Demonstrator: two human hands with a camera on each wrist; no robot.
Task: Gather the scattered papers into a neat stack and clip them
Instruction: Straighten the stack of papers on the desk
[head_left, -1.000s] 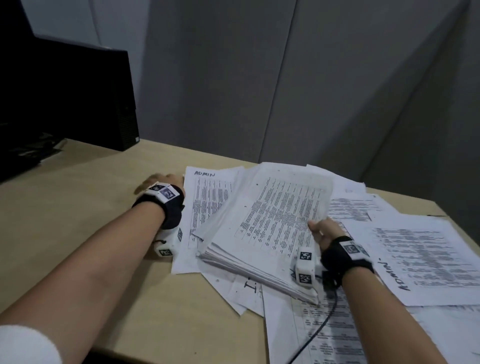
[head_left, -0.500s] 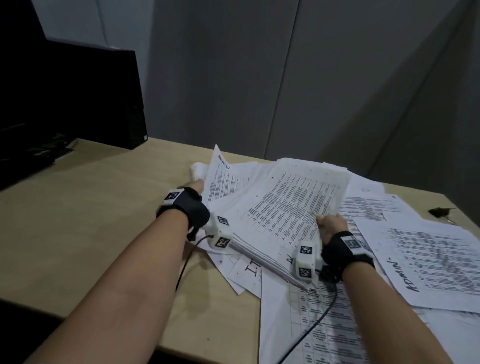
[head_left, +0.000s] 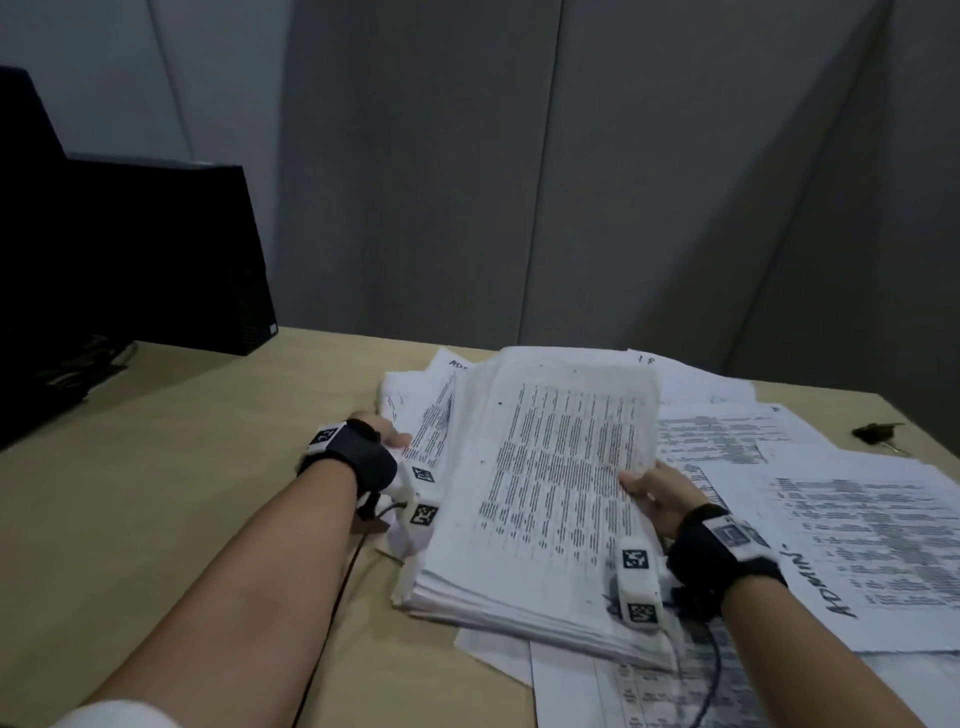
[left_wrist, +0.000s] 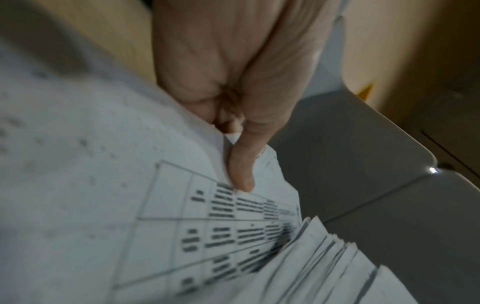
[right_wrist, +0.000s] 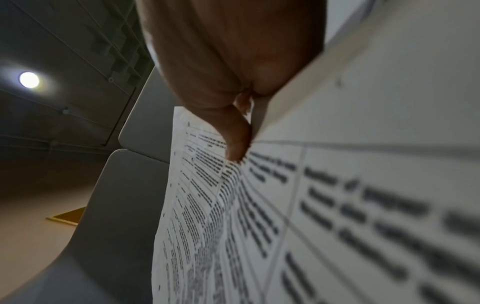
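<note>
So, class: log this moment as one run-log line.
left hand: grips thick white printed paper stack | right hand: grips stack | loose sheets remain | unclipped

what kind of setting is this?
Probably an office desk or cubicle: grey partition panels behind a light wooden desk, a black computer tower at its far left, and printed sheets marked "ADMIN" spread over it.

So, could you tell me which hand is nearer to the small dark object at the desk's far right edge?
Right. The right hand grips the paper stack's right side, nearer the small dark object; the left hand holds its far left side.
</note>
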